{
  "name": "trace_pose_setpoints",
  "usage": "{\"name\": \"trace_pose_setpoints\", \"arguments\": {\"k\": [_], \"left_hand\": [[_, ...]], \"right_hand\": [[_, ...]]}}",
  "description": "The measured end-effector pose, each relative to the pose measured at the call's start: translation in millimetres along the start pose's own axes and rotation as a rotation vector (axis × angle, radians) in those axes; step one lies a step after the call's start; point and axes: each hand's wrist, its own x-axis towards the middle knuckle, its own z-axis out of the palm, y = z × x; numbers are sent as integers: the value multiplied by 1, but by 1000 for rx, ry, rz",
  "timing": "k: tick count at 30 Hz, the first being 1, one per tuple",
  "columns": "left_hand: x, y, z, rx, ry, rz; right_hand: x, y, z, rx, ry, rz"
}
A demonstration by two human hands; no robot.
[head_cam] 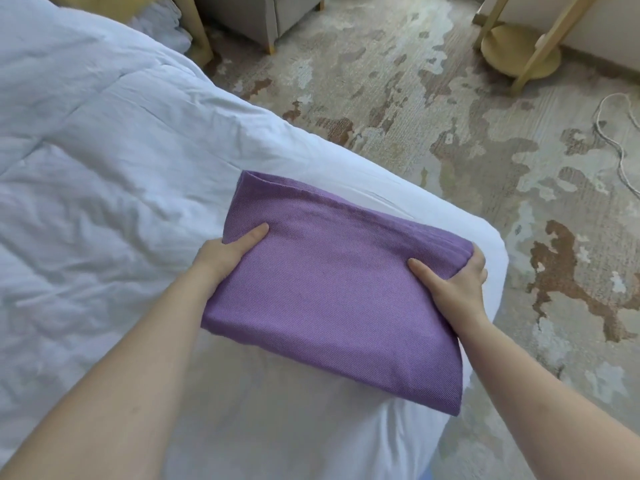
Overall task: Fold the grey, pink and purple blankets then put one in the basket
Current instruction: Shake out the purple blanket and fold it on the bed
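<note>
**Folded purple blanket held in both hands over the bed corner**

The purple blanket (332,292) is folded into a thick, roughly rectangular pad and sits a little below and right of the middle of the view, with its long axis running from about 11 o'clock to 5 o'clock. It is over the rounded corner of the bed, above the white duvet (104,168); whether its underside touches the duvet or is lifted just clear cannot be told.

The left hand (225,252) grips the blanket's edge at its 9 o'clock side: the thumb lies flat on top of the cloth and the fingers are tucked out of sight beneath it. The right hand (457,280) clamps the opposite edge at 3 o'clock in the same way, thumb on top pointing inward, fingers wrapped around the fold. Both bare forearms come in from the bottom corners at 7 and 5 o'clock.

The duvet is rumpled and fills the left half of the view. From 12 to 4 o'clock lies a patterned carpet (450,133) in beige, grey and rust. At 12 o'clock stands a grey armchair (263,15); at 1 o'clock a pale wooden stand (519,50) with a round base; at 3 o'clock a thin pale cord (620,147) curls on the carpet.
</note>
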Motion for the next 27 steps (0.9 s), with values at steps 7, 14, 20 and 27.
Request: {"name": "trace_pose_setpoints", "arguments": {"k": [7,14,20,27], "left_hand": [[-58,-58,4,-229,193,-134],[-60,-87,25,156,473,-32],[-51,-49,36,889,359,631],[-13,-73,34,906,225,479]], "right_hand": [[55,-48,3,-201,-276,-197],[52,-43,20,-508,-110,-393],[-3,-44,34,-808,-170,-831],[17,-6,24,-878,-214,-640]]}}
